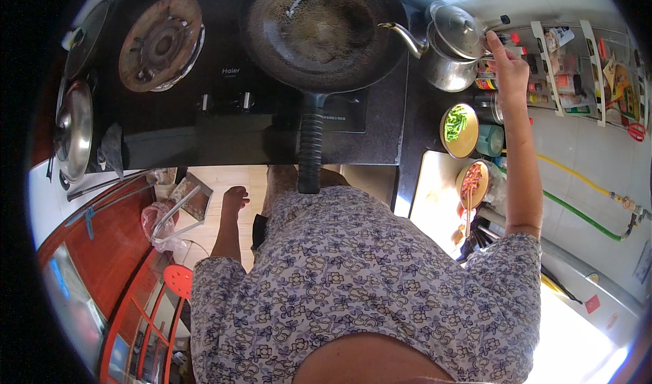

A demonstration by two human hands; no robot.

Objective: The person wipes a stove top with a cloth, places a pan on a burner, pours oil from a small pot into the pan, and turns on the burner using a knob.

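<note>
With my right hand point(504, 70) I grip the edge or handle of a lidded metal pot point(451, 73) that has a long curved spout; its lid point(461, 29) sits tilted over the opening. The spout's tip reaches over the rim of a dark wok point(326, 32), which rests on the stove's right burner with its ribbed handle towards me. A little shiny liquid shows inside the wok. Down at my side hangs my left hand point(236, 199), fingers curled, with nothing visible in it.
Right of the stove stand a bowl of chopped green vegetable point(458, 124) and a bowl of cut reddish food point(472, 180) with chopsticks, near a cutting board point(428, 195). Bottles fill a wall rack point(547, 68). The left burner point(160, 42) bears no pan. A metal lid point(76, 131) leans far left.
</note>
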